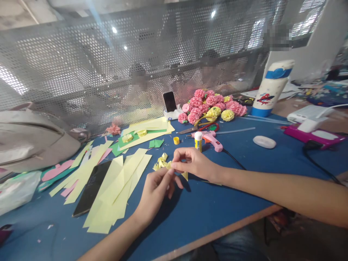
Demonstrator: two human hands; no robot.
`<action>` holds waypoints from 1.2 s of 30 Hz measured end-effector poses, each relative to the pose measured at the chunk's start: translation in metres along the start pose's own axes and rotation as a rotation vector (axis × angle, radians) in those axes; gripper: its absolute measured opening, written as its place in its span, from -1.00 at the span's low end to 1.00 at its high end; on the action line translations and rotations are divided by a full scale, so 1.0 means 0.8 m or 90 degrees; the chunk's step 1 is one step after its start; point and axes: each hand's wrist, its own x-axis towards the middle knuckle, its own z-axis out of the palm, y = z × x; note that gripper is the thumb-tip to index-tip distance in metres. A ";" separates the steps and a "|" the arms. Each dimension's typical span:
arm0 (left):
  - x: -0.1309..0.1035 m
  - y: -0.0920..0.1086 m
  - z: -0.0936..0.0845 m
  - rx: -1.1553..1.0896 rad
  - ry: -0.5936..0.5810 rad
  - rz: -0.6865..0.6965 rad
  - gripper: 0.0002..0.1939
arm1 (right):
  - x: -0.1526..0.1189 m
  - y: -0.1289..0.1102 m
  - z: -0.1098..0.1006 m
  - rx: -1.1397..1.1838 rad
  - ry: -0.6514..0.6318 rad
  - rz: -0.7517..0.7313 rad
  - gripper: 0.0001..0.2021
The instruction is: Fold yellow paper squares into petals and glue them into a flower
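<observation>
My left hand point(159, 185) and my right hand point(194, 164) meet over the blue table, thumbs and fingertips pinched together on a small yellow paper piece point(169, 165). Its exact shape is partly hidden by the fingers. Just behind them lie several folded yellow paper pieces point(162, 158). An uncapped glue stick point(198, 143) stands upright beyond my right hand, with its yellow cap point(176, 140) apart to the left. Close by lies a pink glue gun point(213, 140). Left of my left hand, pale yellow paper strips point(119, 185) are spread in a loose pile.
A dark phone point(91, 190) lies among the strips. Pink and yellow paper flowers point(209, 105) are heaped at the back, near scissors point(194, 128). A bottle point(272, 88) and a magenta power strip point(312, 137) stand right. A bag point(35, 137) sits left, before a perforated metal screen point(108, 72).
</observation>
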 end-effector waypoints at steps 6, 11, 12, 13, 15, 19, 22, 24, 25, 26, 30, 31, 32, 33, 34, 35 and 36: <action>0.001 -0.002 -0.004 -0.031 0.038 0.024 -0.48 | 0.001 -0.003 0.000 -0.016 0.005 -0.002 -0.62; 0.002 -0.008 -0.010 -0.015 0.031 0.058 -0.46 | 0.001 -0.002 -0.002 0.018 -0.032 0.010 -0.58; 0.003 -0.009 -0.010 -0.011 0.028 0.065 -0.46 | 0.002 -0.002 -0.003 0.025 -0.038 0.011 -0.57; 0.003 -0.010 -0.011 -0.007 0.025 0.071 -0.46 | 0.002 -0.002 -0.004 0.031 -0.043 0.012 -0.57; 0.003 -0.012 -0.012 0.002 0.021 0.083 -0.48 | 0.002 -0.001 -0.005 0.038 -0.051 0.014 -0.59; 0.003 -0.014 -0.016 0.025 0.016 0.098 -0.54 | 0.003 -0.002 -0.005 0.048 -0.068 0.020 -0.63; 0.002 -0.016 -0.019 0.047 0.006 0.103 -0.57 | 0.004 -0.002 -0.004 0.054 -0.078 0.025 -0.63; 0.002 -0.015 -0.020 0.066 -0.004 0.106 -0.58 | 0.005 -0.001 -0.004 0.056 -0.083 0.030 -0.61; 0.002 -0.015 -0.020 0.076 -0.010 0.107 -0.58 | 0.005 -0.001 -0.004 0.056 -0.085 0.032 -0.60; 0.002 -0.014 -0.020 0.087 -0.017 0.109 -0.57 | 0.006 0.000 -0.004 0.056 -0.088 0.034 -0.59; 0.001 -0.011 -0.018 0.129 -0.036 0.121 -0.59 | 0.008 0.003 -0.005 0.050 -0.094 0.040 -0.57; 0.001 -0.010 -0.018 0.138 -0.037 0.124 -0.60 | 0.008 0.003 -0.006 0.047 -0.095 0.040 -0.57; 0.001 -0.009 -0.018 0.146 -0.038 0.125 -0.61 | 0.009 0.004 -0.006 0.042 -0.095 0.040 -0.58; 0.001 -0.009 -0.019 0.152 -0.039 0.126 -0.62 | 0.009 0.005 -0.007 0.037 -0.094 0.039 -0.58; 0.001 -0.009 -0.019 0.156 -0.040 0.125 -0.63 | 0.009 0.006 -0.007 0.032 -0.093 0.037 -0.58; 0.001 -0.009 -0.019 0.158 -0.041 0.123 -0.64 | 0.009 0.007 -0.008 0.027 -0.091 0.034 -0.58; 0.001 -0.009 -0.019 0.157 -0.042 0.121 -0.64 | 0.010 0.007 -0.008 0.022 -0.090 0.031 -0.58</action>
